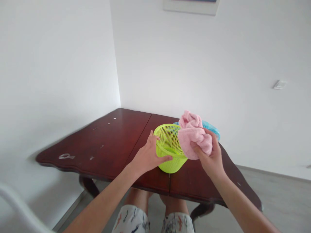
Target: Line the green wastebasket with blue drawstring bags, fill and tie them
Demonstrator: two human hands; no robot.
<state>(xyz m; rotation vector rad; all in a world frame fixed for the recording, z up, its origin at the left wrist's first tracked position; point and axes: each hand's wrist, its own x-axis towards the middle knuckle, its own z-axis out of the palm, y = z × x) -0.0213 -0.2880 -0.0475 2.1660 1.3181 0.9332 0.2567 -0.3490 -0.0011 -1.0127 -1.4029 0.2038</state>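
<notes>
Two white walls [194, 64] meet in a corner behind a dark red wooden table [97, 139], its top split by a seam and scuffed with pale marks, above a grey floor [274, 194], with a wall switch [279, 84] to the right and a framed picture [190, 6] cut off at the top. The left hand [148, 155] is spread wide, gripping a lime plastic basket [170, 142] that stands tilted on the table, while the right hand [209, 155] is closed on a crumpled pink towel [194, 136] held beside the basket's rim. A blue item [211, 127] lies behind the basket, partly hidden.
</notes>
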